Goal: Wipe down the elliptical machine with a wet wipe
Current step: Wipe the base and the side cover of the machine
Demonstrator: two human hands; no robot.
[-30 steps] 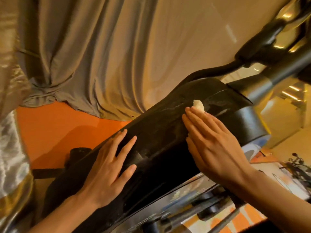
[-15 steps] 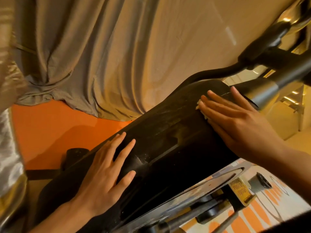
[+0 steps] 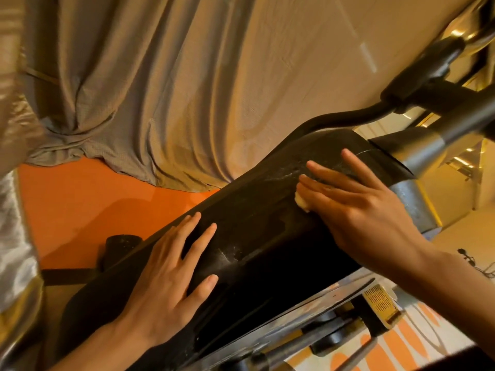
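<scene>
Right hand [image 3: 359,207], fingers straight, presses the wipe [image 3: 302,203] on the black cover [image 3: 267,218]; left hand [image 3: 171,277] rests flat there, fingers spread.

Crumpled white wipe [image 3: 302,202] on black, dusty elliptical housing [image 3: 267,236].

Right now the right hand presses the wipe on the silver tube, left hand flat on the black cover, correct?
No. The head view shows the right hand pressing the wipe on the black cover, not the silver tube. The left hand does lie flat on that cover.
</scene>
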